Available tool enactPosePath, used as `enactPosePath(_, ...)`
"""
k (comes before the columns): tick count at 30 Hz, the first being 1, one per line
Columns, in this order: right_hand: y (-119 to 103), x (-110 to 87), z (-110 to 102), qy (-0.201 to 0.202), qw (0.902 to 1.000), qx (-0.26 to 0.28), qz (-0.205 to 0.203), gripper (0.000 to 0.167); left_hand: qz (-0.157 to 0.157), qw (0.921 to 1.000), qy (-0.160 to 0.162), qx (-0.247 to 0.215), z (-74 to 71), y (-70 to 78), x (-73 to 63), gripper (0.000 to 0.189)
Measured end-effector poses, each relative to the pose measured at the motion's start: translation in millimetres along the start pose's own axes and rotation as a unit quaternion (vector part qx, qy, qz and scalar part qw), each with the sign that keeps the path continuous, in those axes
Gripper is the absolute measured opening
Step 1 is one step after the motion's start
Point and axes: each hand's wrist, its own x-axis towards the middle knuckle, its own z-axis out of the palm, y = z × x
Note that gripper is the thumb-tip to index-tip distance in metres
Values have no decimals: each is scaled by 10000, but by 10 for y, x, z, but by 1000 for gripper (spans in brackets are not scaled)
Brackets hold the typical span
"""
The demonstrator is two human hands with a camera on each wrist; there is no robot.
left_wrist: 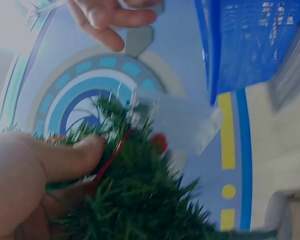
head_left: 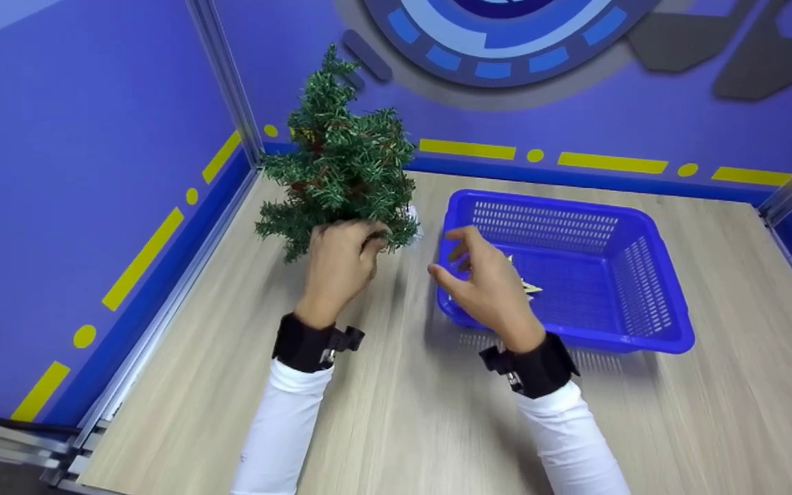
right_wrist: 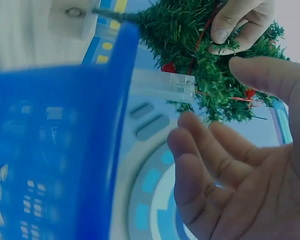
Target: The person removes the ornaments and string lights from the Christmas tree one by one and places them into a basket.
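Observation:
A small green artificial Christmas tree (head_left: 341, 158) stands at the back left of the table. My left hand (head_left: 344, 258) is at its lower front and pinches a branch tip between thumb and fingers, as the right wrist view shows. Beside those fingers runs a thin red cord (left_wrist: 110, 162). On the tree's right side hangs a clear plastic piece (right_wrist: 162, 82), its exact kind unclear. My right hand (head_left: 489, 282) hovers over the left rim of a blue plastic basket (head_left: 667, 289), fingers loosely bent and holding nothing. Inside the basket lies a pale yellow star-shaped piece (head_left: 532, 287), partly hidden by that hand.
Blue printed panels (head_left: 93, 137) enclose the table at the left and back, with metal profiles (head_left: 227, 75) at the corners. The light wood tabletop (head_left: 396, 412) extends in front of the tree and basket. Small red decorations (right_wrist: 168, 67) show among the branches.

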Motion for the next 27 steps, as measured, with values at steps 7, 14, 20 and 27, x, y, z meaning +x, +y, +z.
enactPosePath(7, -75, 74, 151, -308, 9987, 342, 205, 69, 314, 9972, -587, -356, -148, -178, -2, 16)
enactPosePath(14, -115, 79, 301, -433, 9984, 347, -68, 91, 429, 9796, -1269, -1497, -270, -418, -26, 14)
enactPosePath(20, -116, 92, 410, -492, 9972, 453, -341, 85, 297, 9705, -1331, -1990, -288, -502, -30, 14)
enactPosePath(27, -117, 104, 498, -341, 9978, 481, -304, 69, 412, 9723, -1265, -1920, -261, -443, -10, 15)
